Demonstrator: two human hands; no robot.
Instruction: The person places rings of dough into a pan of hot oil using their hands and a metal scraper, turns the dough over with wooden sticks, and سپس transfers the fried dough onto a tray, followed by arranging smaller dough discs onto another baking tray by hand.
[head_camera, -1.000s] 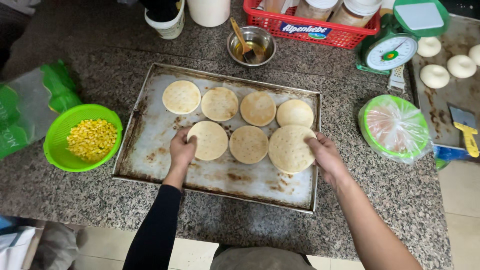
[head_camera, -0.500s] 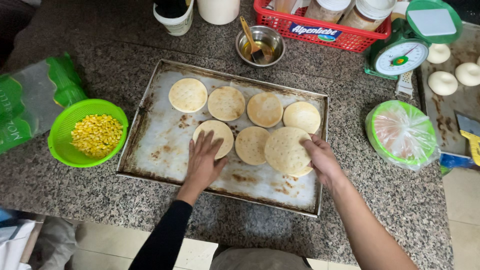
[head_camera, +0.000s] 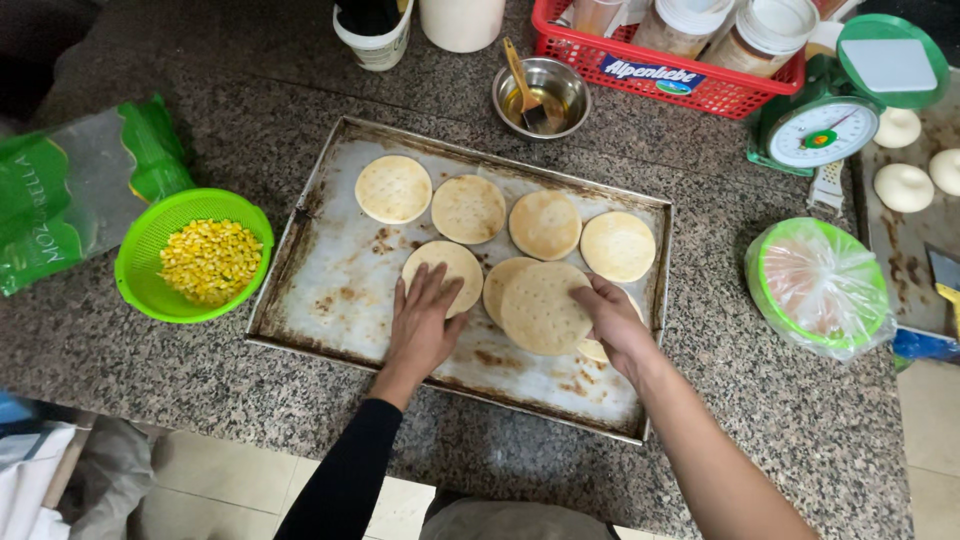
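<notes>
A worn metal baking tray (head_camera: 330, 290) lies on the granite counter with several pale, pricked dough rounds on it. A back row of rounds (head_camera: 468, 209) runs across it. My left hand (head_camera: 425, 325) lies flat with fingers spread, its fingertips on the front left round (head_camera: 443, 265). My right hand (head_camera: 612, 320) grips the right edge of a larger round (head_camera: 535, 308). That round overlaps a neighbour (head_camera: 497, 285) and lies above another round (head_camera: 597, 351) peeking out under my palm.
A green colander of corn kernels (head_camera: 205, 260) and a green cheese bag (head_camera: 60, 200) are at the left. Behind the tray stand a steel bowl with oil and a brush (head_camera: 540, 95), a red basket (head_camera: 680, 60) and a green scale (head_camera: 830, 115). A plastic-covered green bowl (head_camera: 818, 285) and dough balls (head_camera: 903, 187) are at the right.
My left hand slid from the tray's bare metal up onto the front left round. My right hand shifted the large round leftward, uncovering a round beneath it.
</notes>
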